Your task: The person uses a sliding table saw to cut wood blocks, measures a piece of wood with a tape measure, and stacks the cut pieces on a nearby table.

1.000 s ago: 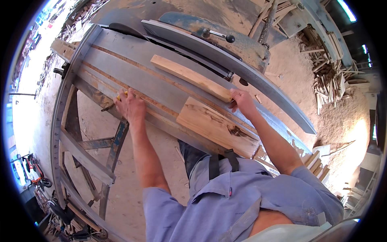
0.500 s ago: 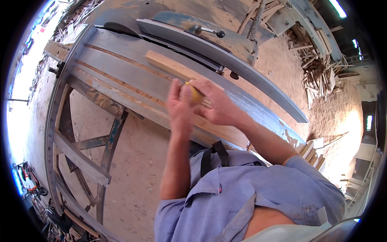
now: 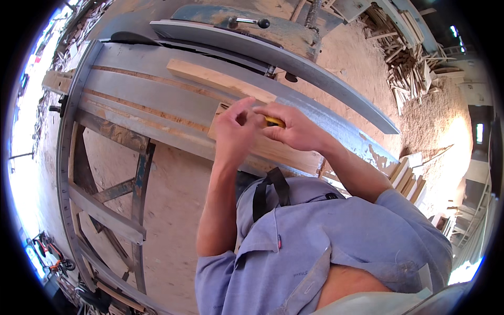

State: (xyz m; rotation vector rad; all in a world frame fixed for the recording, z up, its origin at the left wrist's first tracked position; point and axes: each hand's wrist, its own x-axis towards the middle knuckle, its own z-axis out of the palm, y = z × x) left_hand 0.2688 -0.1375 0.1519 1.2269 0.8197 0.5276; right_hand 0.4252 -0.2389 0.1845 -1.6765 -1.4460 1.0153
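Observation:
My right hand point(image 3: 294, 126) is closed around a small yellow object point(image 3: 274, 122), mostly hidden by the fingers. Close against it, my left hand point(image 3: 236, 128) has its fingers curled, one finger pointing up and away; whatever lies in its grip is hidden. Both hands are just above a wide wooden piece point(image 3: 289, 154) lying on the grey metal machine table point(image 3: 142, 100). Beyond them, a long squared timber point(image 3: 215, 80) rests on the same table, apart from my hands.
A long metal fence point(image 3: 336, 86) runs along the far side, with a black-knobbed handle point(image 3: 263, 23) behind it. A dark round blade-like disc point(image 3: 134, 38) is at the far left. A metal frame point(image 3: 107, 212) stands at left. Wood offcuts point(image 3: 409, 79) lie heaped at far right.
The yellow object, more exposed between both hands before, now shows only as a thin strip at my right fingers. My left hand's fingers have curled in. The whole view has shifted slightly.

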